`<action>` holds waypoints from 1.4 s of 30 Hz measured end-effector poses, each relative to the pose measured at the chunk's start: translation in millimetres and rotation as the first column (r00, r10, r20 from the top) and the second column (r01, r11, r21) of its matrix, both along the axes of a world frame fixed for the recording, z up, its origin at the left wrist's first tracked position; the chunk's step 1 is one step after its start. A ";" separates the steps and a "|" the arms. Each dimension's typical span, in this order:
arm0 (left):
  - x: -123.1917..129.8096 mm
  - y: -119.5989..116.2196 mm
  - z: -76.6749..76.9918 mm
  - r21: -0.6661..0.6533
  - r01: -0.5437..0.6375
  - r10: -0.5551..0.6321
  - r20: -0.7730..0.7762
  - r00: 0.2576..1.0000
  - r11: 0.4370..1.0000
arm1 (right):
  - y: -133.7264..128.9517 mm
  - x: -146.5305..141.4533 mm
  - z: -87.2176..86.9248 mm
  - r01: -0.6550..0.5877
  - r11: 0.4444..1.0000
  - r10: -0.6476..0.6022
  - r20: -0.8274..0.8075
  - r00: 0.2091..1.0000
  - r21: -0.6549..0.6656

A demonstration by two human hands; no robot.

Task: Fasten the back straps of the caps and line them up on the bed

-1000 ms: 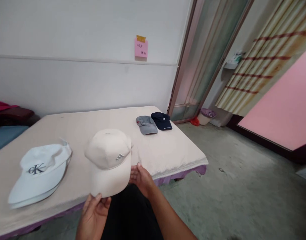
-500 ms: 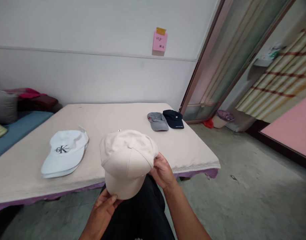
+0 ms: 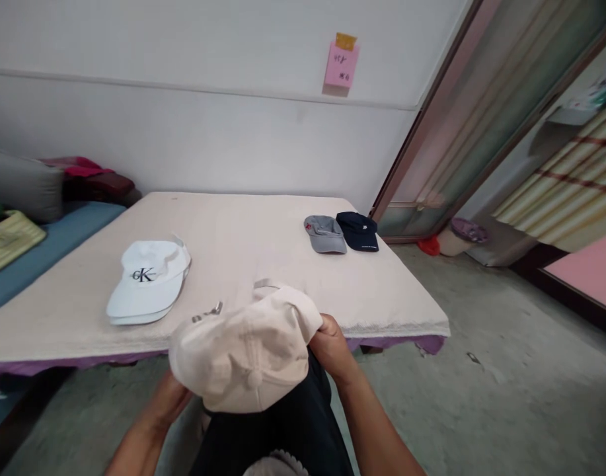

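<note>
A beige cap (image 3: 253,357) is held above my lap, its back strap and metal buckle toward the bed. My right hand (image 3: 332,344) is closed on the cap's right edge. At the cap's left edge is my left hand (image 3: 174,396), its fingers mostly hidden behind the fabric. White caps (image 3: 149,281), stacked, with black "CK" lettering on the top one, lie on the bed's left part. Farther back on the right, a grey cap (image 3: 325,235) sits against a dark navy cap (image 3: 358,231).
The bed (image 3: 243,238) has a cream cover over purple cloth. A grey pillow (image 3: 25,182) and a blue mat lie at left. A pink note (image 3: 341,66) is taped to the wall. A bin (image 3: 456,237) stands by the sliding door.
The beige cap has been tipped so its crown faces me and its back strap shows. My left hand has moved up and left along it. The view has shifted slightly.
</note>
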State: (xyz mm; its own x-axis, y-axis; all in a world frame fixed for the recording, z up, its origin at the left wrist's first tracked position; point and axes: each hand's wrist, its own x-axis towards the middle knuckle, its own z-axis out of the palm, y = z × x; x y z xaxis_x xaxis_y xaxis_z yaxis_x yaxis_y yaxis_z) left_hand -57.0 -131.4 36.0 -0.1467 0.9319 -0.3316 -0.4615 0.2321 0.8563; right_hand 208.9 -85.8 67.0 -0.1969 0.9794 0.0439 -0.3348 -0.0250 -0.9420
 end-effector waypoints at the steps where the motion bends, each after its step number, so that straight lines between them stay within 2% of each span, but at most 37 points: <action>1: -1.6 0.1 4.3 0.026 -0.005 0.006 -0.028 1.000 1.000 | 1.1 -0.4 -1.5 0.023 1.000 -0.023 0.020 1.000 0.005; 5: -2.8 0.7 21.6 0.125 0.032 -0.029 -0.028 0.999 0.992 | 4.0 -1.7 -8.1 0.084 0.996 -0.086 0.047 0.995 0.027; 13: -0.8 4.1 48.3 0.183 0.130 -0.141 0.048 0.989 0.975 | 6.0 1.3 -21.0 0.176 0.980 -0.189 0.170 0.967 0.087; 17: 5.7 0.4 62.9 0.179 0.352 -0.330 -0.142 0.933 0.919 | 7.2 2.9 -31.3 0.243 0.967 -0.252 0.164 0.954 0.074; 19: 10.7 -1.2 67.6 0.149 0.412 -0.374 -0.231 0.898 0.899 | 6.9 4.4 -34.7 0.251 0.966 -0.259 0.166 0.951 0.067; 21: 15.3 -1.3 69.9 0.148 0.409 -0.363 -0.262 0.894 0.900 | 5.9 6.2 -36.4 0.252 0.966 -0.259 0.171 0.951 0.065; 26: 22.1 2.7 72.2 0.209 0.297 -0.244 -0.244 0.938 0.932 | 1.9 10.9 -36.7 0.250 0.966 -0.259 0.190 0.947 0.071; 29: 25.3 4.4 75.2 0.203 0.267 -0.220 -0.225 0.949 0.942 | -0.8 14.7 -36.1 0.241 0.967 -0.252 0.204 0.946 0.077; 32: 28.1 5.7 77.4 0.182 0.229 -0.198 -0.176 0.964 0.956 | -4.0 20.6 -33.6 0.195 0.978 -0.205 0.175 0.963 0.069; 35: 29.1 7.6 76.8 0.161 0.194 -0.176 -0.120 0.977 0.968 | -8.8 30.0 -25.1 0.075 0.997 -0.076 0.087 0.993 0.021; 39: 31.6 8.8 75.4 0.151 0.182 -0.174 -0.061 0.983 0.972 | -17.7 45.1 -2.6 -0.086 0.996 0.087 0.046 0.995 -0.014; 42: 38.0 6.3 77.5 0.123 0.223 -0.218 -0.054 0.974 0.967 | -24.2 52.4 14.6 -0.214 0.977 0.215 0.066 0.974 -0.021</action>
State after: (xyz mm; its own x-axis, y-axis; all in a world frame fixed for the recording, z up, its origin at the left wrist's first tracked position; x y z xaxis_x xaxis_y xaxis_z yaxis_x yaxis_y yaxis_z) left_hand -19.0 -125.0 113.5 0.0565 0.9769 -0.2060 -0.3758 0.2120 0.9021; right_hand 261.3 -109.9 81.6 -0.4044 0.9145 0.0098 -0.2555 -0.1027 -0.9613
